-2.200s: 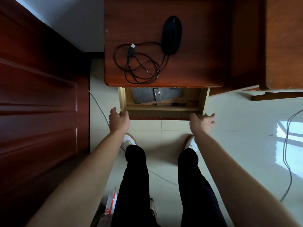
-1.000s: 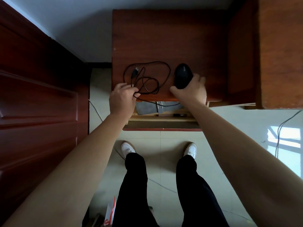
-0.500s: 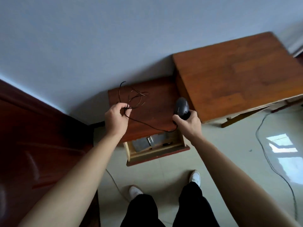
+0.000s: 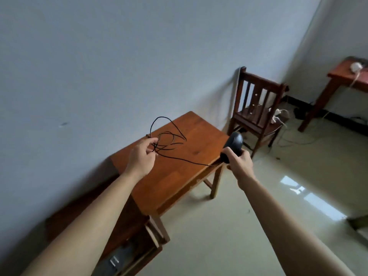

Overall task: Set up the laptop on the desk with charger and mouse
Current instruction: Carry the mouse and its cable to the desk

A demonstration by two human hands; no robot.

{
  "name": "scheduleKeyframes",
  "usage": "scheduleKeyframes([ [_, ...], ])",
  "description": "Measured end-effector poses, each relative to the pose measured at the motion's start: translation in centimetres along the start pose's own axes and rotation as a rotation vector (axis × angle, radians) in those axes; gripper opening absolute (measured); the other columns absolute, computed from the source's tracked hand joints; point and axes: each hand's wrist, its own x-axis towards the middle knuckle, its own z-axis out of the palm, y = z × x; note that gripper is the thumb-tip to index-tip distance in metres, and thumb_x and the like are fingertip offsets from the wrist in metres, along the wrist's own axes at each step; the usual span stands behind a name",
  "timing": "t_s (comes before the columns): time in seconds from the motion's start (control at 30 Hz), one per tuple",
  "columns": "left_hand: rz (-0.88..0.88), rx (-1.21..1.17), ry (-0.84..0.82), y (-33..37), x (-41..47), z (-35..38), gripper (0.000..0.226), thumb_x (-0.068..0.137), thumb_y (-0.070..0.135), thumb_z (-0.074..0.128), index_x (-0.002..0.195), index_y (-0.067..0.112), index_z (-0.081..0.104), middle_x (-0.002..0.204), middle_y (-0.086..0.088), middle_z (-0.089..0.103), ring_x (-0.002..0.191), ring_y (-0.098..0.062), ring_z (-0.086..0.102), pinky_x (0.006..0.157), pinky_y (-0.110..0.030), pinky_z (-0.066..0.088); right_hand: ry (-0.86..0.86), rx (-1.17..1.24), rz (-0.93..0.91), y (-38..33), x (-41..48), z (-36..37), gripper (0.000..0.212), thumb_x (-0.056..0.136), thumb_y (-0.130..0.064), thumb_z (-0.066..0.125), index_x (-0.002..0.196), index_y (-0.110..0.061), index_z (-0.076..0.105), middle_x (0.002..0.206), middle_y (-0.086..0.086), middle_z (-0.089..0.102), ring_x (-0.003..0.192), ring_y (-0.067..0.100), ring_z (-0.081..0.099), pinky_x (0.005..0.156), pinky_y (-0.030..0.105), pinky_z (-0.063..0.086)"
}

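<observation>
I've lifted the mouse (image 4: 233,146) off the low cabinet: my right hand (image 4: 238,159) has a closed grip on it beyond the surface's (image 4: 171,176) right edge, my left hand (image 4: 142,156) pinches its coiled cable (image 4: 167,143) above the top. Laptop and charger still to fetch.

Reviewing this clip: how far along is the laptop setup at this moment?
Early. In hand: the right hand grips the black wired mouse and the left hand pinches its coiled cable, both held over the wooden desk. The desk top is bare, so nothing is set up yet. A grey laptop-like item lies in the open drawer. Left: place the mouse, bring out the laptop, add a charger, which is not in view.
</observation>
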Motion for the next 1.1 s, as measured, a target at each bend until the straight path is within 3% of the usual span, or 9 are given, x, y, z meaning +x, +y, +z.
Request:
scheduleKeyframes([
  [0.1, 0.009, -0.161, -0.076, 5.7, 3.1, 8.0, 0.037, 0.099, 0.014, 0.039, 0.127, 0.017, 0.063, 0.118, -0.011, 0.068, 0.07, 0.003, 0.064, 0.066, -0.023, 0.049, 0.092, 0.049, 0.022, 0.4, 4.8, -9.6, 0.061, 0.06, -0.054, 0.07, 0.106, -0.013, 0.068, 0.099, 0.012, 0.073, 0.083, 0.023, 0.067, 0.071, 0.04, 0.056],
  [0.2, -0.02, -0.307, -0.094, 11.8, 5.6, 15.6, 0.029, 0.104, 0.026, 0.047, 0.118, 0.016, 0.069, 0.105, -0.003, 0.072, 0.079, -0.011, 0.07, 0.067, -0.019, 0.053, 0.182, 0.114, 0.079, 0.6, 9.0, -18.2, 0.065, 0.059, -0.053, 0.071, 0.108, -0.01, 0.068, 0.099, 0.014, 0.074, 0.078, 0.019, 0.065, 0.072, 0.039, 0.057],
  [0.33, 0.039, -0.287, -0.159, 18.6, 8.3, 23.8, 0.016, 0.095, 0.019, 0.065, 0.109, 0.019, 0.074, 0.082, 0.005, 0.073, 0.066, -0.004, 0.067, 0.065, -0.018, 0.056, 0.287, 0.18, 0.122, 1.7, 13.7, -26.0, 0.064, 0.06, -0.053, 0.071, 0.107, -0.01, 0.068, 0.095, 0.007, 0.071, 0.079, 0.019, 0.064, 0.079, 0.04, 0.058],
  [0.43, 0.086, -0.262, -0.25, 22.6, 12.5, 30.8, 0.014, 0.092, 0.017, 0.069, 0.098, 0.028, 0.074, 0.069, -0.005, 0.07, 0.05, -0.009, 0.059, 0.058, -0.033, 0.056, 0.37, 0.241, 0.154, 2.7, 18.5, -30.0, 0.053, 0.064, -0.047, 0.07, 0.103, -0.011, 0.067, 0.092, 0.006, 0.069, 0.079, 0.019, 0.063, 0.085, 0.045, 0.058],
  [0.57, 0.161, -0.317, -0.355, 27.3, 19.2, 40.1, 0.031, 0.088, 0.008, 0.07, 0.105, 0.034, 0.066, 0.094, -0.001, 0.074, 0.08, -0.023, 0.071, 0.082, -0.04, 0.06, 0.45, 0.283, 0.184, 3.4, 24.7, -33.9, 0.048, 0.062, -0.047, 0.07, 0.097, -0.014, 0.069, 0.095, 0.008, 0.071, 0.083, 0.02, 0.065, 0.089, 0.048, 0.058],
  [0.7, 0.24, -0.419, -0.503, 34.0, 25.6, 48.4, 0.041, 0.087, 0.002, 0.07, 0.117, 0.028, 0.06, 0.101, -0.003, 0.072, 0.081, -0.013, 0.068, 0.08, -0.027, 0.058, 0.63, 0.335, 0.229, 1.7, 31.2, -39.6, 0.058, 0.062, -0.049, 0.073, 0.107, -0.013, 0.067, 0.107, 0.01, 0.071, 0.086, 0.02, 0.066, 0.084, 0.041, 0.058],
  [0.8, 0.341, -0.432, -0.59, 40.8, 30.7, 54.1, 0.035, 0.086, 0.002, 0.071, 0.115, 0.021, 0.063, 0.098, 0.003, 0.071, 0.077, 0.0, 0.066, 0.076, -0.014, 0.053, 0.752, 0.372, 0.194, -0.8, 36.0, -45.2, 0.043, 0.077, -0.039, 0.077, 0.109, -0.012, 0.065, 0.112, 0.011, 0.07, 0.099, 0.025, 0.068, 0.078, 0.036, 0.056],
  [0.97, 0.348, -0.465, -0.722, 50.8, 35.1, 63.3, 0.028, 0.085, 0.005, 0.072, 0.108, 0.021, 0.069, 0.088, 0.001, 0.069, 0.079, -0.017, 0.065, 0.085, -0.044, 0.059, 0.882, 0.424, 0.155, -2.4, 41.6, -53.8, 0.081, 0.054, -0.052, 0.078, 0.124, -0.014, 0.061, 0.116, 0.007, 0.07, 0.102, 0.022, 0.07, 0.068, 0.031, 0.053],
  [1.1, 0.47, -0.429, -0.748, 57.1, 36.3, 71.2, 0.032, 0.083, 0.014, 0.074, 0.106, 0.034, 0.066, 0.098, -0.002, 0.07, 0.081, -0.026, 0.069, 0.083, -0.039, 0.059, 0.942, 0.516, 0.105, -1.5, 46.2, -60.3, 0.09, 0.052, -0.047, 0.078, 0.133, -0.021, 0.052, 0.123, 0.003, 0.066, 0.106, 0.023, 0.069, 0.068, 0.032, 0.053],
])
